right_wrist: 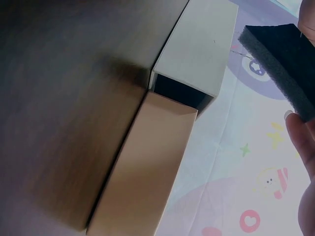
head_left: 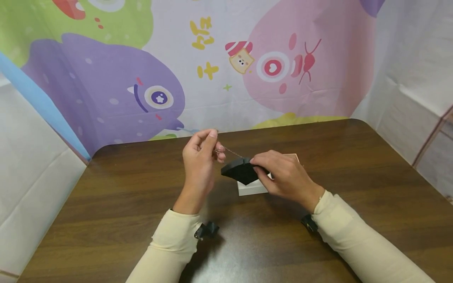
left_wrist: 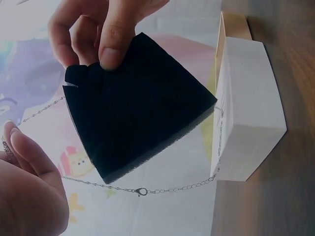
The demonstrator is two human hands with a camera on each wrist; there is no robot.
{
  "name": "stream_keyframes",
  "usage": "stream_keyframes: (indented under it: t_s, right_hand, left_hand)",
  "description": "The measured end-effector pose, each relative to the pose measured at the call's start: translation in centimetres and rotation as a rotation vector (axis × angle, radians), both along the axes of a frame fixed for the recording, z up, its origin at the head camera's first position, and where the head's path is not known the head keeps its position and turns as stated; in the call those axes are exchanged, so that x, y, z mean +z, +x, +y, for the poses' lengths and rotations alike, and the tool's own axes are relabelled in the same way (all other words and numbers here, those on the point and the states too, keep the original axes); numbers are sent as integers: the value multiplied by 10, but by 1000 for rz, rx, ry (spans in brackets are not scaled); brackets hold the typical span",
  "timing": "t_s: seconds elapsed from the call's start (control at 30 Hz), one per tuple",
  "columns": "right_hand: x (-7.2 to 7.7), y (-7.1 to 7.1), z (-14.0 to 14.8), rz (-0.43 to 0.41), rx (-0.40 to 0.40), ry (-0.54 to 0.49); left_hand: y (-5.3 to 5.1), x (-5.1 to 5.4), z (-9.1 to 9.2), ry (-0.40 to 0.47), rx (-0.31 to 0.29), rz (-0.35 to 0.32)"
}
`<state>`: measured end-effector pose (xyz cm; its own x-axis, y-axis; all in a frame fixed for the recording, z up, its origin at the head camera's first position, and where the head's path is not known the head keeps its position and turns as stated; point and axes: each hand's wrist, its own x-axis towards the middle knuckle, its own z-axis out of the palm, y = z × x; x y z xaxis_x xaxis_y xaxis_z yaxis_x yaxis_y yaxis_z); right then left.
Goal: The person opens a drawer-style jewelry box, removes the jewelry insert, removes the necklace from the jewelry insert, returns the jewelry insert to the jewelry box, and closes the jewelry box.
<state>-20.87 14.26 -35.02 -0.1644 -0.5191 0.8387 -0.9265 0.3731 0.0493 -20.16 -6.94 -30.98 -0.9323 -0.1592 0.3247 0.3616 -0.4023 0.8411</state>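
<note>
Above the bench [head_left: 124,196]: black pad [head_left: 242,173] and silvery chain [left_wrist: 172,190] in your grasp

Between your wrists, clear of the wood, the pad hangs tilted, with a flat black face, a fuzzy grey side and a slit in the edge near your fingers. Your right hand [head_left: 284,173] pinches it, the thumb pressed against one face. From the pad the chain runs across to your left hand [head_left: 199,161], which grips it at the fingertips. Another stretch of it loops round, and the lobster clasp [left_wrist: 141,191] shows just beyond the pad's fuzzy side in the left wrist view; how the chain is fixed to the pad, you cannot tell.

Under the pad and your right hand, partly hidden by them in the head view, a white box [right_wrist: 197,44] lies on the bench. Its end is open on a dark inside, and a tan tray [right_wrist: 142,152] extends from there. Farther out, cream sleeves [head_left: 173,239] cover your forearms, and behind the far edge hangs a printed cloth [head_left: 212,102] with purple and pink cartoon figures.
</note>
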Motion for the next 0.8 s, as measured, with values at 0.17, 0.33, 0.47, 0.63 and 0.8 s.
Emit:
stream_keyframes:
  t_s: [0.17,0.33,0.47,0.63,0.8]
  right_hand:
    - [0,0,0,-10,13,-4]
    - [-1,0,0,-35,20,-13]
    - [-2,0,0,-51,15,-20]
    - [-3,-1,2,-52,1,-28]
    - [-4,-3,4,-64,-2,-31]
  left_hand:
    - [-2,0,-3,7,12,-7]
    - [-4,1,-7,6,22,-7]
    - [-5,1,-9,11,26,-14]
    - [-5,2,-11,20,32,-22]
    - [-7,1,-13,23,46,-18]
